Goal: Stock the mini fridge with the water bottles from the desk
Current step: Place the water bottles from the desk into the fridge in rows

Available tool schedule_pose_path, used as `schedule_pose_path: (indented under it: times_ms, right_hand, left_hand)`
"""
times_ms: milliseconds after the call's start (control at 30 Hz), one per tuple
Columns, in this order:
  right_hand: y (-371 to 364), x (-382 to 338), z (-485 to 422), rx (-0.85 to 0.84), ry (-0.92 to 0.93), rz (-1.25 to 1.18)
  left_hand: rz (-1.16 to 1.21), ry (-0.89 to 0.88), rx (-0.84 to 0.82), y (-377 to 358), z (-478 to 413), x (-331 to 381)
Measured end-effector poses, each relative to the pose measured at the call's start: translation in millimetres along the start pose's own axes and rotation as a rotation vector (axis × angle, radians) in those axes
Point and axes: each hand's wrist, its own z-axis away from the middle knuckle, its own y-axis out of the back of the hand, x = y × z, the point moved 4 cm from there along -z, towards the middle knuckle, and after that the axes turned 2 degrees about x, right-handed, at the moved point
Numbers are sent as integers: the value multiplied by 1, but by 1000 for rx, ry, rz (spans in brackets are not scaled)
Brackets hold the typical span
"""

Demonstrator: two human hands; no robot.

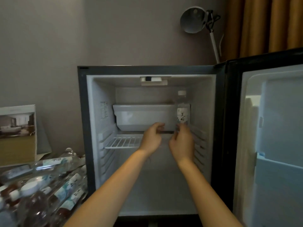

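One water bottle (pixel 182 110) stood upright at the back right of the open mini fridge (pixel 82 128), on the upper level close to the right wall. My right hand (pixel 182 143) reached in from below, back of the hand towards me, fingers curled up at the bottle's base. That spot was blurred, so I could not tell whether I was gripping the bottle or only touching it. My left hand (pixel 151 139) was just beside the right one. Its fingers were loosely curled under the lower edge of a white plastic tray (pixel 144 117), and I could see nothing in its grasp. Both bare forearms ran up from the bottom of the view and covered the middle of the wire shelf (pixel 123 142).

The tray filled the space left of the bottle, right beside it. The fridge door (pixel 270 145) hung open on the right, its pale inner liner facing me. On the desk at lower left lay a pile of bottles (pixel 55 163) on their sides, some clear and some holding brown liquid. Behind them a printed card (pixel 17 133) leaned against the grey wall. A white desk lamp (pixel 192 19) rose behind the fridge, next to an orange curtain (pixel 262 23).

The bottle in the fridge was clear, with a white cap and a pale label bearing dark characters.
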Motion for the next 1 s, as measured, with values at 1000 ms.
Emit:
schedule_pose_path:
  times_ms: [1000]
  right_hand:
    - [-186,-154,302,-1223,92,-417]
  left_hand:
    - [-399,263,483,309,243,-140]
